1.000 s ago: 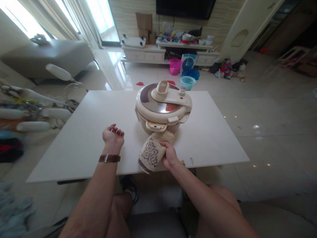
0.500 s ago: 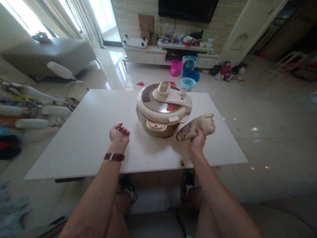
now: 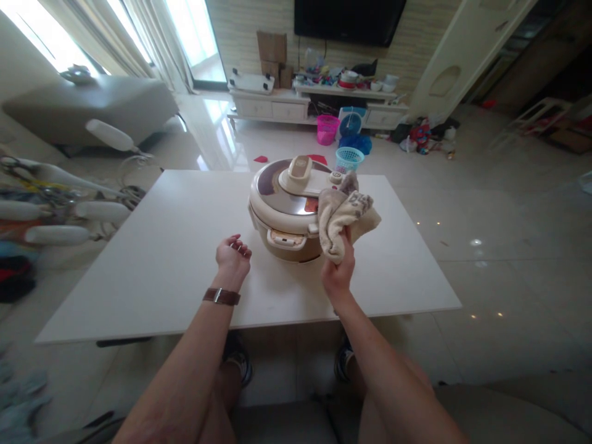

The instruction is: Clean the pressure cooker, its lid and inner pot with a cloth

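Observation:
A cream and brown electric cooker [image 3: 289, 213] with its lid down stands on the white table [image 3: 185, 203]. My right hand [image 3: 340, 265] grips a beige cloth with dark markings [image 3: 345, 219], which is bunched up in front of the cooker's right side and hides part of the lid's edge. My left hand [image 3: 234, 258], palm up with the fingers curled over, is just left of the cooker and near its front handle; no object shows in it. A brown strap circles the left wrist.
Beyond the table a pink basket [image 3: 327, 129] and a light blue basket [image 3: 349, 159] stand on the floor before a cluttered white cabinet [image 3: 272, 109]. A bicycle-like frame with white pads [image 3: 104, 211] reaches close to the table's left edge.
My right hand has moved left with the cloth, which now overlaps the cooker's right side and is folded differently. My left hand has shifted slightly right, closer to the cooker.

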`<state>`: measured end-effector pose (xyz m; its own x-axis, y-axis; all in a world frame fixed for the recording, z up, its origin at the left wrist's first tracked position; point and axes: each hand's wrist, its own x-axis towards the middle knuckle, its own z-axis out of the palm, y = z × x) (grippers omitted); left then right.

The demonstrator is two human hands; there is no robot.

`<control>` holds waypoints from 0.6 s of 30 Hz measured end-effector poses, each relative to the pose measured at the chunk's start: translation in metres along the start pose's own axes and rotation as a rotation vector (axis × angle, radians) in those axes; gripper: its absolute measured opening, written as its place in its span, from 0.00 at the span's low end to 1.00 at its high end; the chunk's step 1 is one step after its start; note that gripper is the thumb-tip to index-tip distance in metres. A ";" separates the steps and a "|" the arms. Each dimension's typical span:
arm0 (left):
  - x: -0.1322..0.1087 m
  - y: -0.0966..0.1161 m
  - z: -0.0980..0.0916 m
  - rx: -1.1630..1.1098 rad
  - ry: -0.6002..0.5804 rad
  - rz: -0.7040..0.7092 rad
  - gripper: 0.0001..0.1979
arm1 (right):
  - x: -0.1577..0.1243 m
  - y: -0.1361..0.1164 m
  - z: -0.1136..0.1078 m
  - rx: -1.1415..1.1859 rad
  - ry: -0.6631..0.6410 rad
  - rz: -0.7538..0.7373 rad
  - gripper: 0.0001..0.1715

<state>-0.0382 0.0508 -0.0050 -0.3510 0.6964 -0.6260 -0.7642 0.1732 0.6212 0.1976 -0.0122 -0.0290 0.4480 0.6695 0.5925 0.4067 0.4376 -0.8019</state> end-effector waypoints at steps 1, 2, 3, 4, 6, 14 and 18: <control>-0.001 -0.002 0.000 0.004 -0.002 -0.001 0.06 | 0.002 0.001 -0.001 -0.019 -0.008 -0.024 0.24; -0.002 -0.003 0.000 0.008 -0.003 -0.004 0.06 | 0.005 0.003 -0.001 -0.025 -0.003 -0.015 0.24; -0.003 -0.004 0.000 0.011 -0.006 -0.007 0.06 | 0.008 0.005 -0.002 -0.023 0.014 0.016 0.24; -0.004 -0.006 0.000 0.013 -0.010 -0.009 0.06 | 0.010 0.008 -0.002 -0.014 0.036 0.059 0.25; -0.005 -0.007 0.000 0.014 -0.020 -0.011 0.06 | 0.012 0.012 -0.002 0.015 0.071 0.136 0.26; -0.006 -0.012 0.001 0.023 -0.024 -0.021 0.06 | -0.007 -0.004 0.009 -0.156 0.042 -0.121 0.27; -0.007 -0.015 0.001 0.008 -0.031 -0.031 0.06 | -0.003 -0.012 0.014 -0.233 0.047 -0.224 0.26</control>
<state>-0.0242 0.0439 -0.0093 -0.3105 0.7118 -0.6300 -0.7701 0.2002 0.6057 0.1803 -0.0109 -0.0224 0.3606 0.5414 0.7595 0.6684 0.4180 -0.6152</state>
